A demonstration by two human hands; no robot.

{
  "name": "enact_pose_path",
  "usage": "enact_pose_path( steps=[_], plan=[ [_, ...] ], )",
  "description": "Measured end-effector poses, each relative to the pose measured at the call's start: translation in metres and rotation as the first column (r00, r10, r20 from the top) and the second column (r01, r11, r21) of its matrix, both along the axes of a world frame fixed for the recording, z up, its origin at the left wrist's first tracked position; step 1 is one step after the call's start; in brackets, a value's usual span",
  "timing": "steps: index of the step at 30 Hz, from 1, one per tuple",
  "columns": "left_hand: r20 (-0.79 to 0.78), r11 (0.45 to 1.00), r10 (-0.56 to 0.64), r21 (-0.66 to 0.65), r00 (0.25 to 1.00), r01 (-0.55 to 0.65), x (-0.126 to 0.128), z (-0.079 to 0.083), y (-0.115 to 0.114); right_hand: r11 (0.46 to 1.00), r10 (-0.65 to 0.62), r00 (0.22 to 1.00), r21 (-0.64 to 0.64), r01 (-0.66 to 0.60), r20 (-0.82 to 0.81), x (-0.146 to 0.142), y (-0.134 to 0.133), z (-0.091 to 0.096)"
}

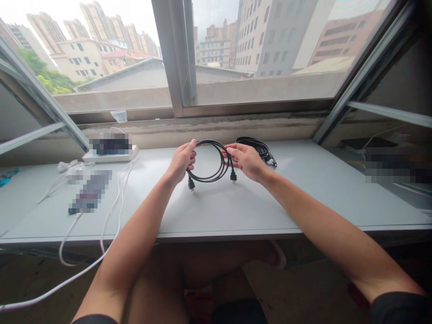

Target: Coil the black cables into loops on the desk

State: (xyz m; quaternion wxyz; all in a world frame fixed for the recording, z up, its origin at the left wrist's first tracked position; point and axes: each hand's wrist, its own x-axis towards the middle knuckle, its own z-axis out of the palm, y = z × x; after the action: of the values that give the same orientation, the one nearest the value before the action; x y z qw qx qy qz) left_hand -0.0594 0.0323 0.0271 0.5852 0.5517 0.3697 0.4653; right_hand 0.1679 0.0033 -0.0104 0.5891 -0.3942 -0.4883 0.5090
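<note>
Left hand (183, 160) has its fingers curled around the left side of a looped black cable (212, 181); right hand (248, 161) pinches the right side, fingers fairly straight. Loop is held up between them, over the pale surface (219, 213). One black plug (191, 183) hangs below the left hand, the other plug (233, 175) at the loop's right side. Second black coil (261, 147) lies just behind the right hand, partly hidden by it. Further left: white power strip (110, 157), white cords (123, 180), pixelated dark item (90, 191). Window frame (178, 96) behind.
</note>
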Motion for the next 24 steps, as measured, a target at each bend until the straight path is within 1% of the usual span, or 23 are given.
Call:
enact_pose_path(
  steps=[3,5,7,9,12,14,19,24],
  plan=[
    [0.01,1.0,0.02,-0.009,1.0,-0.02,-0.002,0.001,0.002,0.994,-0.06,0.992,0.102,0.048,0.113,0.0,0.002,-0.004],
    [0.005,1.0,0.017,-0.005,1.0,-0.017,-0.003,0.001,0.003,0.988,-0.076,0.987,0.142,0.056,0.142,0.0,0.002,-0.004],
    [0.01,1.0,-0.002,-0.006,1.0,0.002,-0.005,0.003,0.003,0.995,-0.035,0.994,0.101,0.024,0.106,0.001,0.0,-0.001],
    [0.022,0.999,-0.036,-0.013,0.999,0.036,-0.008,0.004,0.002,0.999,0.038,0.999,0.016,-0.039,0.019,0.002,-0.003,0.005],
    [0.035,0.994,-0.098,-0.04,0.995,0.099,-0.011,0.008,0.0,0.986,0.132,0.986,-0.086,-0.14,-0.1,0.006,-0.007,0.012],
    [0.039,0.988,-0.136,-0.067,0.99,0.138,-0.012,0.01,-0.003,0.98,0.151,0.98,-0.11,-0.165,-0.126,0.008,-0.009,0.015],
    [0.034,0.976,-0.187,-0.107,0.982,0.189,-0.009,0.014,-0.008,0.992,0.098,0.995,-0.078,-0.1,-0.021,0.01,-0.01,0.018],
    [0.01,0.967,-0.224,-0.122,0.975,0.224,-0.006,0.012,-0.009,0.999,0.036,0.992,-0.002,-0.036,0.12,0.003,-0.011,0.015]
  ],
)
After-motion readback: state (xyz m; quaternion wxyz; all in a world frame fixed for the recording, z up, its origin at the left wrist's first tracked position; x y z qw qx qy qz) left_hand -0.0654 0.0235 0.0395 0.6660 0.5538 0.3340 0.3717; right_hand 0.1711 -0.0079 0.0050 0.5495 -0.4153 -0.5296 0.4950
